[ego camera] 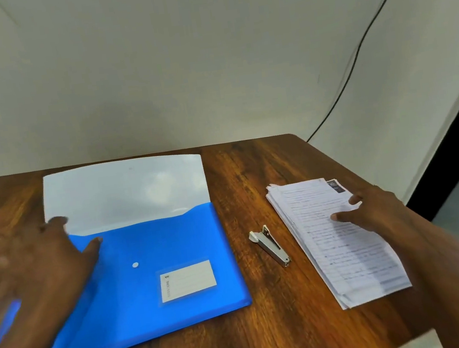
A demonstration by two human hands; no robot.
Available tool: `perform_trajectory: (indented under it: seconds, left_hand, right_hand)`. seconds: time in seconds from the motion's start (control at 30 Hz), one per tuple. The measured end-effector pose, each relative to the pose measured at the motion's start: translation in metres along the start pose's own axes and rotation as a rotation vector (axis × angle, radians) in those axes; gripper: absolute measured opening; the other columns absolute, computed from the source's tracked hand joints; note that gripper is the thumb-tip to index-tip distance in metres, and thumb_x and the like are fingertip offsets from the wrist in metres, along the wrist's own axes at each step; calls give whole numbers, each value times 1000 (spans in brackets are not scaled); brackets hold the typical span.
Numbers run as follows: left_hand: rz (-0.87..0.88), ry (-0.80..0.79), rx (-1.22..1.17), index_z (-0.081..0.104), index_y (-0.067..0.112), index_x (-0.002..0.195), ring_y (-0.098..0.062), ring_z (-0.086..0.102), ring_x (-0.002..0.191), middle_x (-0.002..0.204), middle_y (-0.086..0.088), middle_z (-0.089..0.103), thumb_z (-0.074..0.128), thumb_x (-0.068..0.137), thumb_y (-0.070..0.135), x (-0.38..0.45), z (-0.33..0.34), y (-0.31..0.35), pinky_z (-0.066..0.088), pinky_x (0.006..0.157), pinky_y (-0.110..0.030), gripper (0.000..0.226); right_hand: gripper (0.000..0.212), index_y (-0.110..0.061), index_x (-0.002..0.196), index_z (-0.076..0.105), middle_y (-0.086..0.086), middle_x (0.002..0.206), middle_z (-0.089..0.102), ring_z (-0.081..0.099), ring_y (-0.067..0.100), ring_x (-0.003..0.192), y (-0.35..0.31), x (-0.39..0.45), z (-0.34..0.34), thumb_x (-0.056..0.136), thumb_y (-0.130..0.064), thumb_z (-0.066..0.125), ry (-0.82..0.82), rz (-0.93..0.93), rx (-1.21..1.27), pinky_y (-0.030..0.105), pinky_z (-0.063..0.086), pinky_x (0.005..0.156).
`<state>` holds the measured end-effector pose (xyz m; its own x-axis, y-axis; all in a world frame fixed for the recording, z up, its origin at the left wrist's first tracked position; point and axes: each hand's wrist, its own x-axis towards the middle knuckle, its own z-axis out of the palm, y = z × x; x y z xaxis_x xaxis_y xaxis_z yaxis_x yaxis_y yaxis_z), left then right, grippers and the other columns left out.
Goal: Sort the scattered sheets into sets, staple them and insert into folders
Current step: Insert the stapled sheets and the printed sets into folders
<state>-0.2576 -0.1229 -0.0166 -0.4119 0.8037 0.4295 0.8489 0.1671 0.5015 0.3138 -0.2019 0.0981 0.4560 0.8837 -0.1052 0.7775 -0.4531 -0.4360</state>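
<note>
Sheets (337, 240) sit stacked at right of frame; my right hand (373, 210) lies flat on them, gripping nothing, I judge to steady them. Left hand (39, 266), open and blurred, pins the folder (155, 285); stapler (270, 246) between.

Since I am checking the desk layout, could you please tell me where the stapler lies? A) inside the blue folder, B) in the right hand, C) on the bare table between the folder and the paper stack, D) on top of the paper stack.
C: the stapler lies on the wooden table, between the blue folder and the paper stack, touched by neither hand.
</note>
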Motion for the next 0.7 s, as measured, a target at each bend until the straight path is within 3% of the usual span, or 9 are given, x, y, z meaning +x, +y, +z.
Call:
perform_trajectory:
  seconds: [0.07, 0.13, 0.2, 0.23, 0.3, 0.4, 0.47, 0.57, 0.7]
  left_hand:
    - [80, -17, 28, 62, 16, 126, -44, 63, 106, 116, -21, 65, 87, 73, 52, -44, -50, 89, 52, 89, -57, 69]
    - [145, -84, -46, 68, 19, 120, -36, 69, 94, 109, -11, 69, 88, 76, 47, -70, -63, 135, 53, 85, -52, 56]
    - [171, -204, -183, 70, 26, 114, -26, 70, 86, 100, 3, 69, 87, 76, 49, -86, -54, 160, 53, 80, -43, 48]
    - [191, -247, -238, 70, 28, 112, -21, 69, 83, 96, 8, 67, 87, 76, 50, -93, -45, 172, 52, 77, -40, 45]
    - [249, -314, -319, 71, 30, 108, -15, 65, 79, 91, 13, 66, 87, 75, 51, -107, -31, 199, 49, 73, -34, 42]
    - [302, -447, -431, 72, 30, 110, -4, 63, 80, 89, 16, 67, 86, 76, 53, -129, -11, 244, 50, 73, -27, 43]
    - [310, -543, -470, 72, 29, 113, -1, 64, 82, 90, 17, 67, 86, 77, 52, -142, 0, 271, 52, 72, -22, 45]
    - [366, -585, -420, 72, 27, 112, -7, 67, 85, 94, 10, 72, 83, 81, 52, -156, 16, 302, 55, 72, -26, 42]
    - [435, -579, -204, 70, 25, 99, -18, 68, 99, 100, 6, 73, 73, 81, 68, -168, 35, 327, 53, 93, -42, 47]
  right_hand:
    - [111, -16, 145, 52, 0, 128, 60, 59, 17, 100, 12, 4, 0, 53, -66, 89, 0, 21, 20, 29, 43, 78]
    - [87, -15, 136, 57, 7, 129, 63, 63, 22, 108, 19, 5, 0, 68, -59, 90, -20, 37, 18, 28, 44, 82]
    - [36, -22, 102, 60, 0, 101, 64, 59, 9, 83, 18, 0, -5, 85, -42, 85, -67, 28, 12, 10, 43, 65]
    - [29, -25, 89, 53, -6, 88, 58, 51, 5, 73, 12, -4, -7, 90, -32, 81, -99, -1, 13, 6, 41, 55]
    - [33, -25, 85, 49, -7, 84, 53, 44, 3, 67, 13, -6, -8, 90, -34, 80, -74, 2, 8, 9, 40, 56]
    - [54, -28, 104, 49, -1, 108, 59, 52, 9, 81, 22, 3, -1, 78, -59, 84, -8, 41, -68, 27, 38, 78]
    - [76, -29, 105, 50, -1, 114, 65, 61, 15, 97, 25, 8, 2, 58, -78, 84, -39, 30, -52, 30, 45, 84]
    - [120, -34, 112, 57, -11, 109, 68, 66, 13, 97, 62, 54, 23, 17, -107, 59, -48, -8, -27, 33, 54, 87]
    - [76, -31, 112, 47, -6, 122, 61, 53, 12, 101, 42, 31, 23, 62, -72, 87, 21, 43, -49, 31, 43, 88]
